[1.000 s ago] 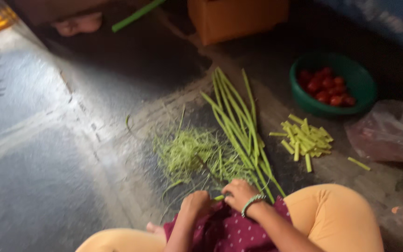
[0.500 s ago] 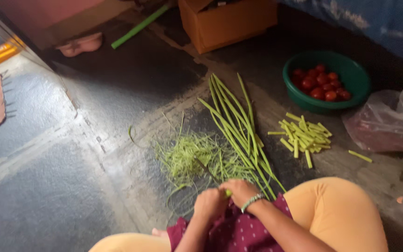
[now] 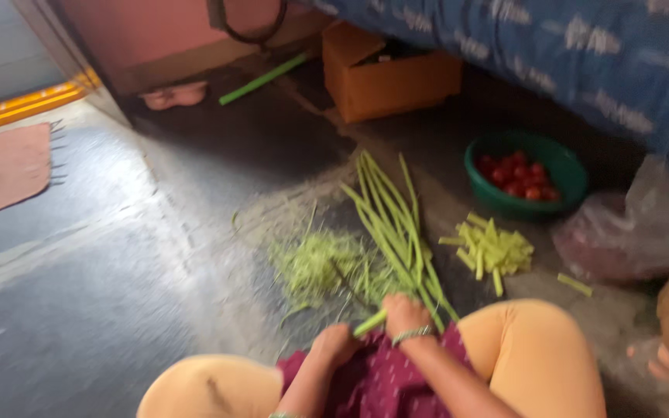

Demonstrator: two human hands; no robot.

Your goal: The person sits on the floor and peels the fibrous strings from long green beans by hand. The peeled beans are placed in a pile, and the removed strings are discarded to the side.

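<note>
Both hands now meet on one green stalk (image 3: 370, 323) — the right hand (image 3: 404, 313) grasping it, the left hand (image 3: 334, 344) closed alongside — pulled nearer the lap than before.

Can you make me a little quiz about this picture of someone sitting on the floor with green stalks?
1. True or false: the green bowl holds small red fruits.
2. Which lies nearer the bowl: the heap of cut pieces or the pile of thin peelings?
3. What do the left hand and right hand hold between them?

Key
1. True.
2. The heap of cut pieces.
3. One green stalk, just in front of the bundle of long stalks on the floor.
</note>
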